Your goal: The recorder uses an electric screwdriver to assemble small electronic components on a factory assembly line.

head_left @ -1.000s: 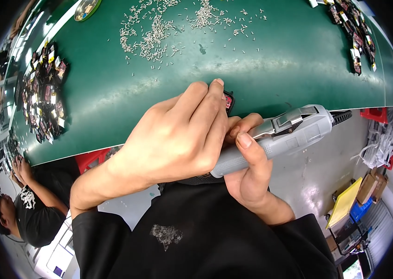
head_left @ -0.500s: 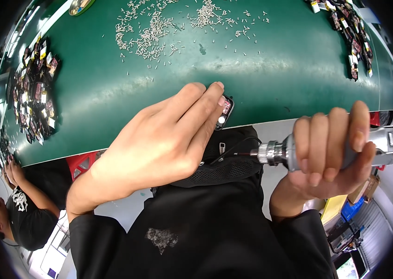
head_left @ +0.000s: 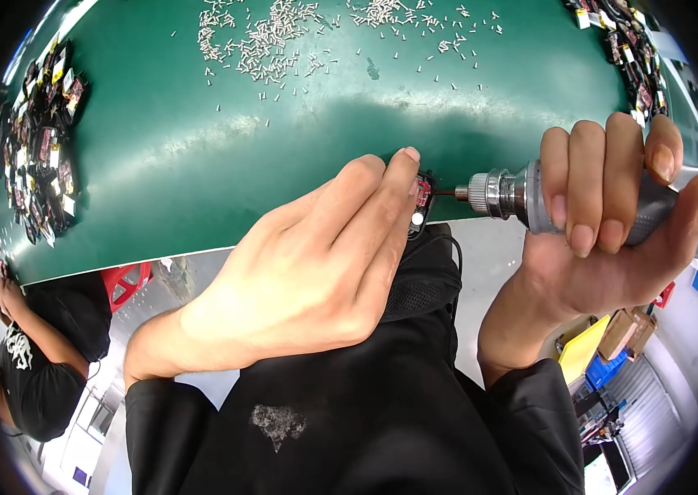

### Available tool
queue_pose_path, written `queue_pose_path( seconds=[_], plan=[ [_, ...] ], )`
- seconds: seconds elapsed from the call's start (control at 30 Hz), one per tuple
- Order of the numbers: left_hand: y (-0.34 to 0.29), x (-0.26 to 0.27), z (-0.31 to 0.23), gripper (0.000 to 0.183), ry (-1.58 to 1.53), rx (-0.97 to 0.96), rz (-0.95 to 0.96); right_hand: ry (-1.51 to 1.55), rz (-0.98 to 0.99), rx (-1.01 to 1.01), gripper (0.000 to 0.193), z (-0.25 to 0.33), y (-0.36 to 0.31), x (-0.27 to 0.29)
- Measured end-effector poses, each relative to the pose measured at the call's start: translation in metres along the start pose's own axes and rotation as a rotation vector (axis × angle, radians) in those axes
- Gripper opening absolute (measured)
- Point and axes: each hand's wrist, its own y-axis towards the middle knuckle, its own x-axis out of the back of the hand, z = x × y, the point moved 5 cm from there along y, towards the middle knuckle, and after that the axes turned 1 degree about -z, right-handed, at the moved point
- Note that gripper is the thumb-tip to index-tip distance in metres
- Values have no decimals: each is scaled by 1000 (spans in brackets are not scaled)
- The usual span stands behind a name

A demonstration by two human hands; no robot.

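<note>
My hands: two, left hand (head_left: 307, 264) and right hand (head_left: 613, 214)
My screwdriver (head_left: 534, 198): one
Black-cased part (head_left: 424, 195) I hold: one
Heaps of parts: two, left heap (head_left: 42, 148) and right heap (head_left: 634, 66)
Screws (head_left: 270, 45): more than I can count
Table (head_left: 159, 181): one

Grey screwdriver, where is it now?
Head view, right of centre: the grey screwdriver is in the right hand, its tip pointing left at the small black part.
</note>
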Motion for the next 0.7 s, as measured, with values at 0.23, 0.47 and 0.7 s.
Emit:
queue_pose_path(
  seconds=[0.23, 0.47, 0.7],
  plan=[
    [-3, -4, -1, 41, -37, -7, -13, -37, -19, 10, 30, -2, -3, 3],
    [1, -5, 1, 43, -57, -9, -18, -176, 99, 3, 28, -5, 6, -8],
    [0, 6, 1, 41, 24, -41, -63, -263, 163, 97, 22, -12, 15, -25]
  ],
)
